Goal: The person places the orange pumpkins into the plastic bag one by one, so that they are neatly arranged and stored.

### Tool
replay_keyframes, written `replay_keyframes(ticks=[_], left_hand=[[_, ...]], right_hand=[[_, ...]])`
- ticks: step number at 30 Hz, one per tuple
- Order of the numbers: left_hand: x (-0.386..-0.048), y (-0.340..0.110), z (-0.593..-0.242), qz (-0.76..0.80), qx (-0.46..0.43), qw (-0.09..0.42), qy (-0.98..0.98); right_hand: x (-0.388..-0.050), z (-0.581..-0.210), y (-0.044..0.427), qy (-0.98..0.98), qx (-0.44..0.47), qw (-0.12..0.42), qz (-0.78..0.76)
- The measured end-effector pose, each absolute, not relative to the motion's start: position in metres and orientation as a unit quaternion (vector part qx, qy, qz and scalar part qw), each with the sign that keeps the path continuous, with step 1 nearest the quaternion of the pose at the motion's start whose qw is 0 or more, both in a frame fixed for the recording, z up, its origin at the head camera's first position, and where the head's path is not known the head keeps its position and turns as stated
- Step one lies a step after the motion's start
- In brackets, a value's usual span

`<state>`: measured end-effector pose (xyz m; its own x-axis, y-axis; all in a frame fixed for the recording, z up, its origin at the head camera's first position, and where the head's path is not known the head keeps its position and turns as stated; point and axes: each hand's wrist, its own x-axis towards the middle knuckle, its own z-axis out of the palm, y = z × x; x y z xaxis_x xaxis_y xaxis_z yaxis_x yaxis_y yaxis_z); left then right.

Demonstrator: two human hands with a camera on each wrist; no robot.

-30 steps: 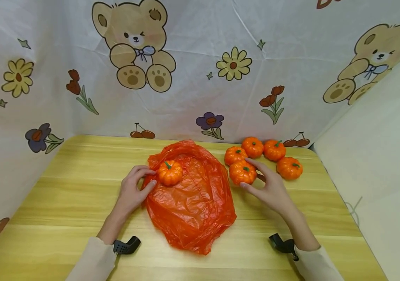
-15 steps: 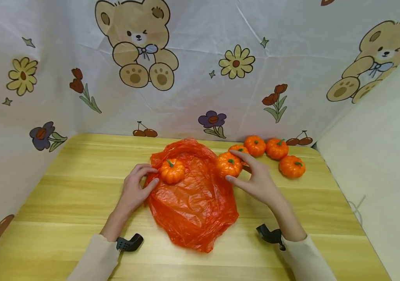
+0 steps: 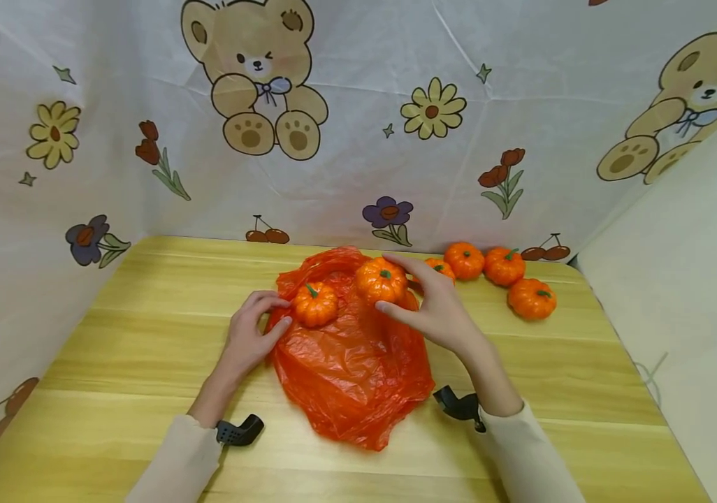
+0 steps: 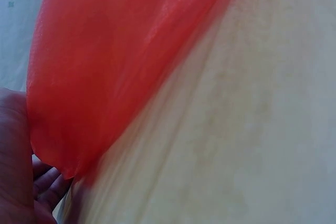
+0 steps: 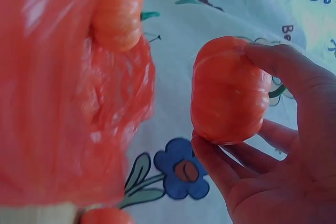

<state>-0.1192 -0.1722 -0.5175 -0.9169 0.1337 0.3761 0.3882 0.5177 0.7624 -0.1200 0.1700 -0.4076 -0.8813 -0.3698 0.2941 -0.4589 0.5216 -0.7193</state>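
Observation:
A red plastic bag point(image 3: 352, 381) lies spread on the wooden table, its rim raised at the back. My left hand point(image 3: 250, 330) holds the bag's left edge between thumb and fingers; in the left wrist view the red film point(image 4: 105, 66) hides part of them. Just beside those fingertips, a small orange pumpkin point(image 3: 316, 305) with a green stem sits on the bag. My right hand point(image 3: 439, 307) grips another orange pumpkin point(image 3: 381, 281) over the bag's right back part, thumb on one side and fingers on the other, plain in the right wrist view point(image 5: 228, 90).
Several more orange pumpkins point(image 3: 504, 266) stand at the table's back right, one partly behind my right hand. A white cloth point(image 3: 346, 181) printed with bears and flowers hangs behind the table point(image 3: 145, 335). A pale wall point(image 3: 679, 279) borders the right side.
My right hand has carried one pumpkin leftward from the group to above the bag. My left hand stays at the bag's left edge. The head view has shifted slightly.

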Motion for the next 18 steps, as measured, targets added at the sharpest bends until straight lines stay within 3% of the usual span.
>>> replay_keyframes(ticks=[18], left_hand=[[-0.121, -0.172, -0.521, -0.464, -0.153, 0.144, -0.861]], right_hand=[[-0.126, -0.413, 0.12, -0.865, 0.286, 0.03, 0.412]])
